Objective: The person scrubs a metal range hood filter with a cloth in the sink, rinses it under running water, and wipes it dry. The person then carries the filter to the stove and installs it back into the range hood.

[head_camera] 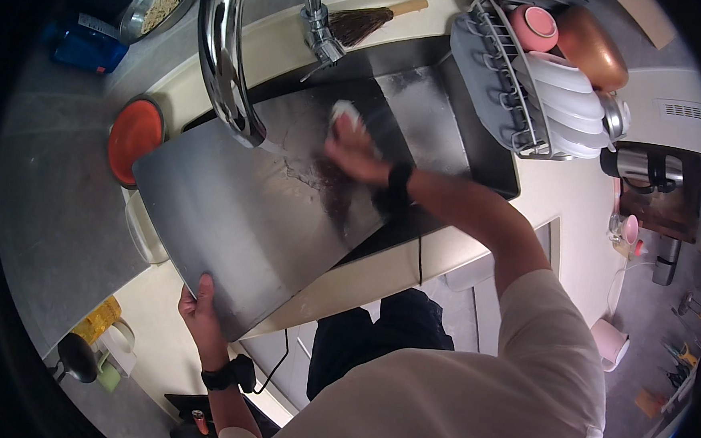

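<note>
A large flat metal board lies slanted across a dark sink, under a chrome faucet with water running from its spout. My left hand grips the board's near left edge, thumb on top. Over the board's far right part is my right hand, blurred, holding a whitish cloth or sponge against or just above the wet surface. Which of the two cannot be told.
A dish rack with white bowls stands right of the sink. Behind the sink are a small tap and a hand brush. At the left are a red dish, a metal bowl of grains and a blue bottle.
</note>
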The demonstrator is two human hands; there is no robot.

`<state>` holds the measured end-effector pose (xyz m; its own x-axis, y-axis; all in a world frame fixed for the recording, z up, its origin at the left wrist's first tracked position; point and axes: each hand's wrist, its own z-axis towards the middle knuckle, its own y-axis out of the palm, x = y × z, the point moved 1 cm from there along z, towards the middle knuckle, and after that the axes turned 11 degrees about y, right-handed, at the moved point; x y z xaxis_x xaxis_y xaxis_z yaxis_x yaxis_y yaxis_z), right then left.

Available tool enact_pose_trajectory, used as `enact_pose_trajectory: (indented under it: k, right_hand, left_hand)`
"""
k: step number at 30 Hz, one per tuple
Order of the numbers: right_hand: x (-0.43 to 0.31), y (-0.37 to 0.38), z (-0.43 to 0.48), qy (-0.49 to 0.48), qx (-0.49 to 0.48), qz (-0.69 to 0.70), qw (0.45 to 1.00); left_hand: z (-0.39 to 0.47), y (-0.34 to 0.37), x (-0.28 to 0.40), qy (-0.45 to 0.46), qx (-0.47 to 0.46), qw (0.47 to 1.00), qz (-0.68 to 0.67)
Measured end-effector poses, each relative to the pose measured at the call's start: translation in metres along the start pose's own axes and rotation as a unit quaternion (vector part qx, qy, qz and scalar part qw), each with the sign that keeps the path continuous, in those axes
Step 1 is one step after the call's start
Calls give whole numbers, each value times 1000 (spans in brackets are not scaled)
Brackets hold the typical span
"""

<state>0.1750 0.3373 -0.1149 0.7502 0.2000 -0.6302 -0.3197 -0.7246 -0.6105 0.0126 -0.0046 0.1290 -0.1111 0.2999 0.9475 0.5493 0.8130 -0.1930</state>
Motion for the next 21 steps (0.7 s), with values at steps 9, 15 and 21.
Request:
enact_pose_trajectory:
  k: [9,15,21]
  right_hand:
    - [-12,29,-54,-18,-109,-75,991]
    - [-10,2,-123,-230,27,129,964]
    - [5,-68,-85,-188,106,-27,976]
  left_hand:
    - [0,-2,-7,4,-4,1000,-17]
    - [6,0,-7,-1,-10,1000,-3]
    - [15,19,-11,7,-7,1000,-27]
